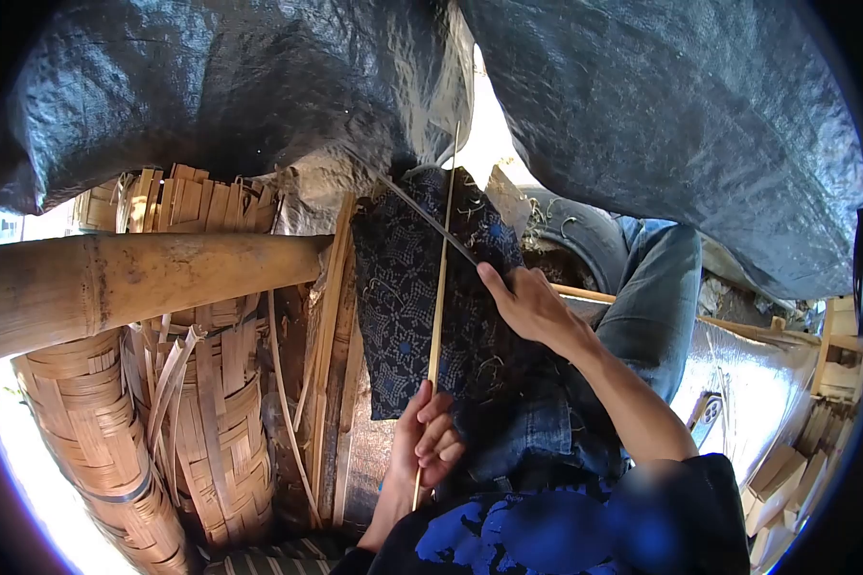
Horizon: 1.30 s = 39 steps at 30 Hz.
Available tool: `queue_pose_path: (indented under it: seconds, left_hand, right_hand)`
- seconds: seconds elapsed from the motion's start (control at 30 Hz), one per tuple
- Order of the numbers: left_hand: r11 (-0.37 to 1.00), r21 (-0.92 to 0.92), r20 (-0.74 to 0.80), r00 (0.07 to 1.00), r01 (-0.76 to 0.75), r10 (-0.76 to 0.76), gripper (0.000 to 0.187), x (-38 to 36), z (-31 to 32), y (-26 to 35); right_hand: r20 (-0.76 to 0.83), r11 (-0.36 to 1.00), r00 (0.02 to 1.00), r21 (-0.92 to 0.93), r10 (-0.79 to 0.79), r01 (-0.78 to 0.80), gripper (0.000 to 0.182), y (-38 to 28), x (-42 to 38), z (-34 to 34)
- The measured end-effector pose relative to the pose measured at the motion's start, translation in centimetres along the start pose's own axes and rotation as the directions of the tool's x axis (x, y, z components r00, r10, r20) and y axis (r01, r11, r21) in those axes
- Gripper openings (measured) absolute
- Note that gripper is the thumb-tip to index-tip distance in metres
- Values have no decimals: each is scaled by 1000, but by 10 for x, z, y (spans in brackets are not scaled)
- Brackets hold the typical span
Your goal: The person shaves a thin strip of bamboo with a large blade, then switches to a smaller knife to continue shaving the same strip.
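While the left hand (426, 436) pinches a thin bamboo strip (439, 297) upright over a patterned cloth (398, 287) on the lap, the right hand (532, 307) grips a blade (427, 218) against it (partway along); woven baskets (201, 402) lie left.

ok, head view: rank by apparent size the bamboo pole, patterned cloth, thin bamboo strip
1. bamboo pole, though it sits nearer the lens, so this is unsure.
2. patterned cloth.
3. thin bamboo strip, long but very slim.

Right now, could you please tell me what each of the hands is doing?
Left hand: closed around the thin bamboo strip.
Right hand: closed on the knife, its blade against the strip.
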State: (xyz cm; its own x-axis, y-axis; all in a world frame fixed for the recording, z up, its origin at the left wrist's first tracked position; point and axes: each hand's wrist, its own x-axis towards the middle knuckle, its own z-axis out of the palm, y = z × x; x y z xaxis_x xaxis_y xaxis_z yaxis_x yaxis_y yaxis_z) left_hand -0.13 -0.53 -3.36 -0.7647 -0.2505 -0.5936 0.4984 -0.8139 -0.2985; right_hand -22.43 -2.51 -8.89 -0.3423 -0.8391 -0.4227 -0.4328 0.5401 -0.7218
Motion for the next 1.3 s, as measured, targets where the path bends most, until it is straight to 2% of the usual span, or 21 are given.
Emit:
queue_pose_path:
  seconds: [0.07, 0.17, 0.3, 0.33, 0.4, 0.5, 0.53, 0.57, 0.6, 0.63, 0.67, 0.73, 0.77, 0.83, 0.9, 0.93, 1.07, 1.17, 1.2, 1.23, 1.3]
  left_hand:
    - [1000, 18, 16, 1000, -20, 20, 44, 10, 4, 7]
    - [994, 82, -30, 997, -66, 68, 44, 26, 10, 13]
    - [995, 94, -10, 999, -37, 38, 43, 33, 9, 18]
    - [985, 171, -55, 997, -35, 45, 41, 31, 9, 19]
    - [968, 249, -99, 994, -24, 50, 40, 30, 11, 17]
    - [953, 300, -171, 980, -44, 99, 40, 25, 18, 4]
    - [939, 341, -242, 961, -44, 133, 40, 22, 23, -6]
    - [921, 387, -315, 934, -38, 171, 40, 17, 24, -11]
    - [949, 316, -257, 960, -26, 112, 41, 9, 20, -11]
    - [948, 318, -260, 959, -24, 111, 41, 5, 19, -12]
    - [940, 338, -263, 953, -55, 151, 41, 5, 20, -13]
    - [928, 362, -238, 954, -88, 184, 41, 6, 21, -13]
    - [949, 303, -216, 964, -84, 154, 41, 1, 18, -11]
    - [964, 251, -168, 976, -92, 137, 42, -6, 11, -10]
    - [999, -38, 4, 1000, -14, 14, 43, -12, 2, -6]
    - [996, -91, 81, 997, -3, 11, 43, -9, -4, -5]
    - [978, -207, 132, 991, 26, 2, 44, 3, -8, -3]
    - [982, -181, 137, 990, 54, -29, 44, 5, -11, 1]
    - [982, -180, 143, 989, 64, -38, 44, 5, -11, 1]
    - [989, -132, 125, 991, 61, -45, 44, 2, -13, 1]
    - [994, -87, 115, 992, 66, -55, 44, -10, -15, -1]
  right_hand:
    - [92, 999, 995, 33, 26, -29, 74, 6, -8, -1]
    - [165, 1000, 986, 19, 8, -12, 69, 8, -26, -2]
    - [111, 996, 993, -82, -37, 46, 63, 11, -29, -2]
    - [112, 996, 993, -77, -33, 42, 63, 15, -29, 5]
    - [-42, 982, 984, -81, -173, 169, 60, 22, -28, 17]
    - [-7, 994, 995, -53, -98, 97, 61, 7, -28, 10]
    - [-97, 993, 989, -48, -110, 106, 63, 2, -23, 15]
    - [-94, 994, 990, -42, -104, 100, 63, 6, -14, 17]
    - [-88, 990, 988, -56, -130, 126, 65, 9, -3, 20]
    - [-82, 986, 984, -74, -157, 151, 67, 12, 2, 22]
    - [-174, 982, 968, -87, -180, 167, 68, 9, -1, 25]
    - [-160, 970, 961, -122, -226, 208, 68, 12, 6, 20]
    - [-130, 960, 957, -142, -260, 241, 68, 16, 10, 23]
    - [-204, 920, 906, -215, -371, 328, 68, 31, 27, 34]
    - [-316, 981, 929, -103, -190, 165, 66, 21, 35, 24]
    - [-153, 995, 984, -24, -94, 92, 70, 13, 32, 10]
    - [-7, 998, 999, 51, -42, 42, 72, 10, 0, -7]
    - [-5, 993, 994, -57, -105, 105, 71, 19, -20, 2]
    - [-133, 965, 966, -176, -221, 196, 68, 17, -26, 5]
    - [-140, 964, 965, -184, -221, 194, 68, 16, -24, 5]
    - [-102, 960, 972, -210, -211, 186, 52, 20, -15, 8]
